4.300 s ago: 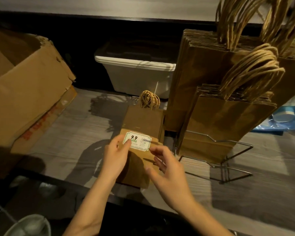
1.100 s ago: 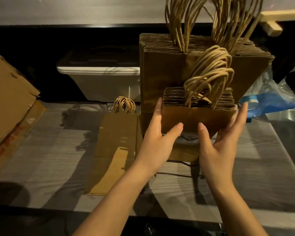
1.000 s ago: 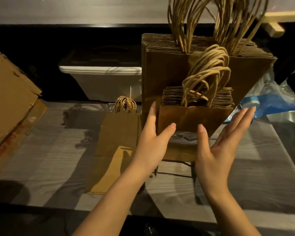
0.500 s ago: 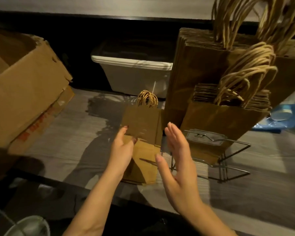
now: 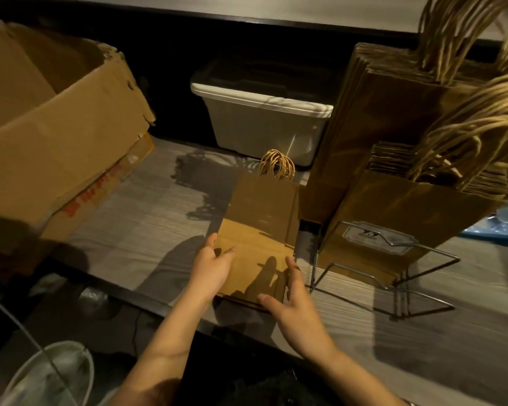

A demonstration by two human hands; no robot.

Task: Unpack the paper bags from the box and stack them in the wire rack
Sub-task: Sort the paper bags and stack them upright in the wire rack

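A small stack of flat brown paper bags (image 5: 261,218) with twine handles lies on the grey table (image 5: 147,227), just left of the wire rack (image 5: 393,276). My left hand (image 5: 210,269) holds the stack's near left edge, thumb on top. My right hand (image 5: 294,306) touches the near right corner with its fingers spread along the edge. The rack holds a short row of standing bags (image 5: 408,212) with a price label (image 5: 379,237) clipped to the front wire, and a taller row (image 5: 373,112) behind. The open cardboard box (image 5: 50,136) stands at the left.
A white plastic bin (image 5: 264,118) sits at the back against the dark wall. A blue plastic wrap (image 5: 499,227) lies right of the rack. Below the table's near edge are a cable and a pale round object (image 5: 47,376).
Both hands left the short bag row in the rack and moved left and down to the flat stack on the table. They now sit at its near edge on either side.
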